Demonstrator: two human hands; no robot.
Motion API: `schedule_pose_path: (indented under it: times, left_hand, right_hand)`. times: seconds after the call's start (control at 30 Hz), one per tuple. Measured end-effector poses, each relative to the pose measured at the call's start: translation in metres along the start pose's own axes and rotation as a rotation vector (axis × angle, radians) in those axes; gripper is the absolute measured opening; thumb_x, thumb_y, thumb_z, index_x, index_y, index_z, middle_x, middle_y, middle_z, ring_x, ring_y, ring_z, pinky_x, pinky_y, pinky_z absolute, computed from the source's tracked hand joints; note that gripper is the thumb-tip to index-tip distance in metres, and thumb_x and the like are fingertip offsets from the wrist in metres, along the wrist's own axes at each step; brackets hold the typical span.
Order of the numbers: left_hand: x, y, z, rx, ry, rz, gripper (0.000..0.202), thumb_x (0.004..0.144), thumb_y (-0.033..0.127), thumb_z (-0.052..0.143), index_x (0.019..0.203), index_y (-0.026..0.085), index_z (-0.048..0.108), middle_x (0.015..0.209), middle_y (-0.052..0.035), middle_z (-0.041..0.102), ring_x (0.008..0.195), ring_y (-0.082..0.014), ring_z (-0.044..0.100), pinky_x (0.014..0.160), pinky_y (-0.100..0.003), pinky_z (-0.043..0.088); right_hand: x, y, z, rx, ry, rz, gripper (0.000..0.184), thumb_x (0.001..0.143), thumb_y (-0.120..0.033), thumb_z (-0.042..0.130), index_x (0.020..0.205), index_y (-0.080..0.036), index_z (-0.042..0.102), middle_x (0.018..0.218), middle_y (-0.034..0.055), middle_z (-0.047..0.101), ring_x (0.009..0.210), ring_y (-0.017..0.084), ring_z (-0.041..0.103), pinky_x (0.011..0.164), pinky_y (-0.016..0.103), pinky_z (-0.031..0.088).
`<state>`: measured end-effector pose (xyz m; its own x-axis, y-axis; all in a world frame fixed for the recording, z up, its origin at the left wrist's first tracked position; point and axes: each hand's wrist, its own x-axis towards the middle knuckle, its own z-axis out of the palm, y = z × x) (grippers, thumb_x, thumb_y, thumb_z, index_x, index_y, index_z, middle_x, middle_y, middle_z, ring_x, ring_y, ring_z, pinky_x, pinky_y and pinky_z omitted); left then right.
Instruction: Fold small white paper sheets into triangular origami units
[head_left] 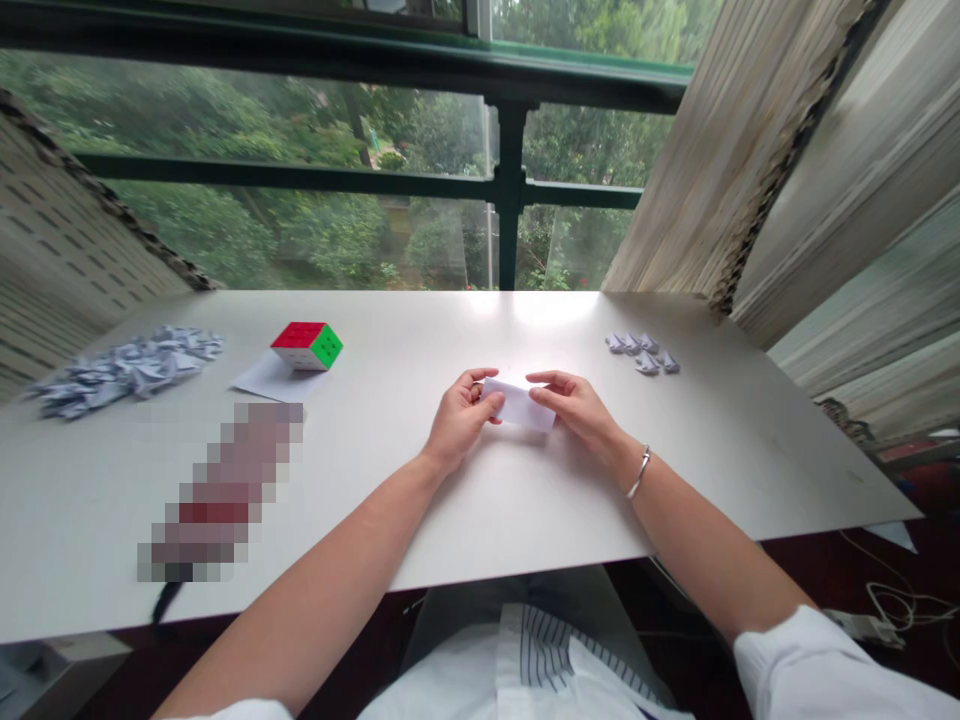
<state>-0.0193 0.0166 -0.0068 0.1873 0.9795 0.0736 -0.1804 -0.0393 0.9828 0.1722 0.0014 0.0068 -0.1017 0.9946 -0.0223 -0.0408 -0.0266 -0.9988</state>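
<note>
Between my two hands, just over the middle of the white table, is a small white rectangle of paper (pixel 519 405). My left hand (pixel 463 415) pinches its left end, thumb on the near face and fingers behind. At the right end, my right hand (pixel 574 402) grips the paper with the thumb in front and the index finger stretched along the top. The paper's long side runs left to right, dipping slightly to the right. Whether it is one layer or folded, I cannot tell.
A heap of folded paper pieces (pixel 142 370) lies at the far left. A puzzle cube (pixel 307 346) rests on white paper sheets (pixel 259 376). A blurred-out long object (pixel 225 490) lies front left. Several folded pieces (pixel 643 352) sit at the right. The table (pixel 480 540) meets a window.
</note>
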Motion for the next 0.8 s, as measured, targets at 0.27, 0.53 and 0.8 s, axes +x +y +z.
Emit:
schedule_pose_path:
  times: [0.27,0.53,0.8]
  left_hand:
    - [-0.007,0.001,0.008,-0.04,-0.056,-0.032,0.058,0.069,0.028,0.08,0.121,0.018,0.055,0.084,-0.0018,0.07,0.074,-0.0139,0.065,0.068,-0.027,0.055]
    - [-0.004,0.001,0.007,-0.172,0.086,-0.059,0.052,0.068,0.042,0.082,0.108,0.017,0.06,0.083,-0.0031,0.072,0.076,-0.0173,0.07,0.074,-0.034,0.058]
    - [-0.002,0.0,0.005,-0.127,0.098,-0.028,0.05,0.067,0.044,0.082,0.106,0.015,0.065,0.081,-0.0037,0.072,0.069,-0.0163,0.068,0.065,-0.031,0.058]
  right_hand:
    - [-0.001,0.0,0.001,0.025,0.034,-0.004,0.035,0.064,-0.046,0.082,0.083,-0.017,0.074,0.075,0.0029,0.072,0.065,0.014,0.06,0.061,0.027,0.045]
    - [-0.005,-0.001,0.01,0.02,0.012,-0.003,0.034,0.066,-0.045,0.081,0.079,-0.018,0.066,0.069,-0.001,0.065,0.057,0.01,0.05,0.053,0.024,0.037]
    - [-0.007,0.001,0.012,-0.004,-0.035,0.026,0.037,0.068,-0.049,0.078,0.083,-0.019,0.063,0.07,-0.0018,0.062,0.058,0.01,0.051,0.05,0.021,0.036]
